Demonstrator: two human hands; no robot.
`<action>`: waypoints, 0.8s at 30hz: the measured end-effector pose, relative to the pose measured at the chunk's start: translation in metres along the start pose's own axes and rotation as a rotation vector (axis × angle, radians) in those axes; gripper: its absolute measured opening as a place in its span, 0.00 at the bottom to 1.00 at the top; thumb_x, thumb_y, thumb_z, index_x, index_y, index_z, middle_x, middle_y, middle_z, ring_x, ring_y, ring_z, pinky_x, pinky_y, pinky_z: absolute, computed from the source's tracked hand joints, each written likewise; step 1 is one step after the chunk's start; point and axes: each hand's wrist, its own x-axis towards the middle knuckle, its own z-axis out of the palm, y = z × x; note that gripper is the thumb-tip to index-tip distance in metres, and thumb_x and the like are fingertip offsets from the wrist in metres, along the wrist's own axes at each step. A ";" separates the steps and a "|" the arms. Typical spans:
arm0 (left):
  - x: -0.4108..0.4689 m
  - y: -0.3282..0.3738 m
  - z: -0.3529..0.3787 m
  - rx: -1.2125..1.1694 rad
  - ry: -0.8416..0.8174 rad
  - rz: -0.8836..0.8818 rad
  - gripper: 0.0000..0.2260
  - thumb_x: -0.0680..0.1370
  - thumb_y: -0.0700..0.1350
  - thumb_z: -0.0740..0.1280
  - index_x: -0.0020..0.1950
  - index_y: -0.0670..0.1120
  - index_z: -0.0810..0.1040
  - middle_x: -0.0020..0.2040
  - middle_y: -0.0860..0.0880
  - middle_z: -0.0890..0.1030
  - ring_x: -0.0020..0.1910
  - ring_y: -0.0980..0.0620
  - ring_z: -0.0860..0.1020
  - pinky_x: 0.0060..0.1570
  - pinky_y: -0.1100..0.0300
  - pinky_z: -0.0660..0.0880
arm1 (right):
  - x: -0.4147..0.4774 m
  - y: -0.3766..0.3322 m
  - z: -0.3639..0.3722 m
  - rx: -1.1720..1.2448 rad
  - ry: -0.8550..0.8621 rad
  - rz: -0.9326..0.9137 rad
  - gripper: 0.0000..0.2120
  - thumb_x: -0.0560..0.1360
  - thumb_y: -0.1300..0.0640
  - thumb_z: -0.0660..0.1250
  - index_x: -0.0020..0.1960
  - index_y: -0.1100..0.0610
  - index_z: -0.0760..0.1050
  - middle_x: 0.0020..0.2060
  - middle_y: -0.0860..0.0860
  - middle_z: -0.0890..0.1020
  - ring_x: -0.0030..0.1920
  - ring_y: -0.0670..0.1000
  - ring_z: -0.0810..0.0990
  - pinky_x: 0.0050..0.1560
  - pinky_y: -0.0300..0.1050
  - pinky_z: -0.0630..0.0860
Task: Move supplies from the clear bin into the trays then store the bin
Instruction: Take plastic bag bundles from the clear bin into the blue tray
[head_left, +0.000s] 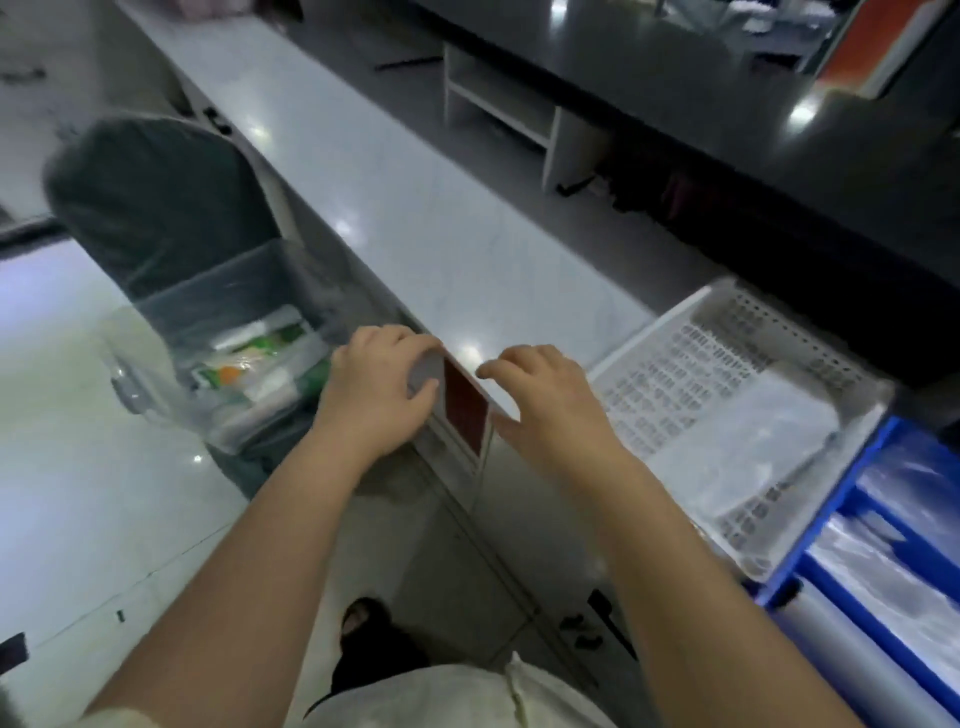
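In the head view, the clear bin (150, 374) is seen on a chair, left of both hands. It is just beside the left hand (376, 387), whose curled fingers' hold cannot be told. The right hand (545, 405), loosely curled and empty, is held nearer the white tray (657, 325).

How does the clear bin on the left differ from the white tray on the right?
The clear bin has see-through walls; the white tray is opaque and perforated. The bin sits beside the counter; the tray lies on it. The bin holds green-and-orange packets; the tray, clear bags. Both are open-topped.
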 end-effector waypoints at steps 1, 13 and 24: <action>0.003 -0.030 -0.010 0.015 0.022 -0.043 0.18 0.73 0.49 0.68 0.63 0.52 0.77 0.59 0.48 0.78 0.59 0.44 0.71 0.57 0.46 0.71 | 0.027 -0.019 0.009 -0.009 -0.018 -0.049 0.20 0.70 0.55 0.70 0.62 0.52 0.74 0.58 0.52 0.77 0.58 0.58 0.72 0.56 0.55 0.69; 0.027 -0.301 -0.079 0.135 0.029 -0.466 0.19 0.72 0.52 0.68 0.63 0.54 0.76 0.59 0.50 0.78 0.58 0.45 0.71 0.53 0.50 0.69 | 0.273 -0.185 0.126 0.072 -0.185 -0.379 0.23 0.72 0.53 0.70 0.66 0.48 0.71 0.62 0.48 0.74 0.62 0.53 0.69 0.62 0.52 0.68; 0.103 -0.428 -0.022 0.074 -0.055 -0.786 0.19 0.74 0.51 0.68 0.65 0.53 0.75 0.63 0.47 0.77 0.61 0.43 0.71 0.58 0.48 0.68 | 0.461 -0.168 0.237 0.141 -0.374 -0.368 0.22 0.72 0.63 0.67 0.65 0.53 0.73 0.61 0.52 0.76 0.59 0.58 0.71 0.57 0.54 0.70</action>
